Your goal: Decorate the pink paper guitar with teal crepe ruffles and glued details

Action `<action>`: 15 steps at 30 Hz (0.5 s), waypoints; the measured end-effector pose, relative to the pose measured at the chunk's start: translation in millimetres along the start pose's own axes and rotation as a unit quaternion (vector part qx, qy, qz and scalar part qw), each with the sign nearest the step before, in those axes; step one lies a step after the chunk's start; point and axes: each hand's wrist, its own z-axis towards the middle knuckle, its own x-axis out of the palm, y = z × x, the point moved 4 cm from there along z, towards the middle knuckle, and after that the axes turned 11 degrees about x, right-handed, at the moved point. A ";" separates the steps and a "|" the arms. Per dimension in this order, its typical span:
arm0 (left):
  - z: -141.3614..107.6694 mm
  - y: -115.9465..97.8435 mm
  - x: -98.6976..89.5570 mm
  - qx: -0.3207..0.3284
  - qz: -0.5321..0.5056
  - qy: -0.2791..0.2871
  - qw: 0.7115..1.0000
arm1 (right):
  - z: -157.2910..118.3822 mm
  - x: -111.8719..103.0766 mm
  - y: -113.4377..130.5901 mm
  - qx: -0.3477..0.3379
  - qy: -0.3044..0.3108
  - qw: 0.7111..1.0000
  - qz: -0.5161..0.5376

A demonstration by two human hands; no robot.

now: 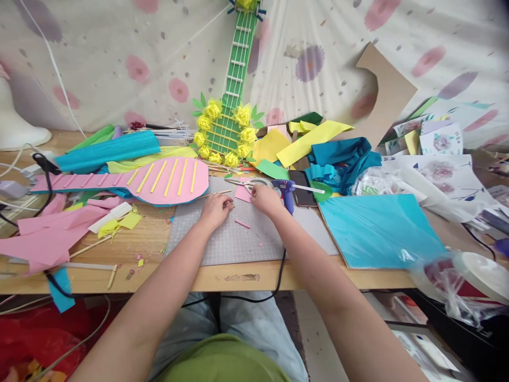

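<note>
Over the grey cutting mat (pixel 207 249), my left hand (pixel 216 210) is closed, its thumb and fingertips pinched on something too small to make out. A thin wooden stick (pixel 218 193) lies just beyond its knuckles. My right hand (pixel 265 199) is closed too, beside a pink paper piece (pixel 243 194) and the scissors (pixel 249 184); whatever it grips is hidden by the fingers. A short pink stick (pixel 242 224) rests on the mat between my forearms. To the right of my right hand lies a blue glue gun (pixel 287 194) with a white glue stick in its back end.
Left is a pink paper guitar shape (pixel 170 180) with yellow strips. A green paper guitar (pixel 234 101) with yellow flowers leans at the back. A phone (pixel 304 192), a blue sheet (pixel 382 228) and pink paper scraps (pixel 55 233) lie around. A black cord (pixel 281 273) hangs over the front edge.
</note>
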 end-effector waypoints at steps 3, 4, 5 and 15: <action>-1.4 -5.0 -3.2 0.016 0.011 -0.030 0.999 | -13.0 6.6 -2.2 0.008 0.016 1.000 0.000; -2.0 -8.0 -5.2 0.028 0.011 -0.042 0.999 | -15.5 8.1 -2.7 0.010 0.009 1.000 0.008; -2.4 -11.9 -7.0 0.048 0.004 -0.047 0.998 | -17.2 9.1 -2.9 0.011 -0.001 1.000 0.019; -7.9 -34.1 -1.7 0.205 -0.069 0.126 0.968 | -26.5 12.0 8.8 -0.115 -0.043 0.985 0.118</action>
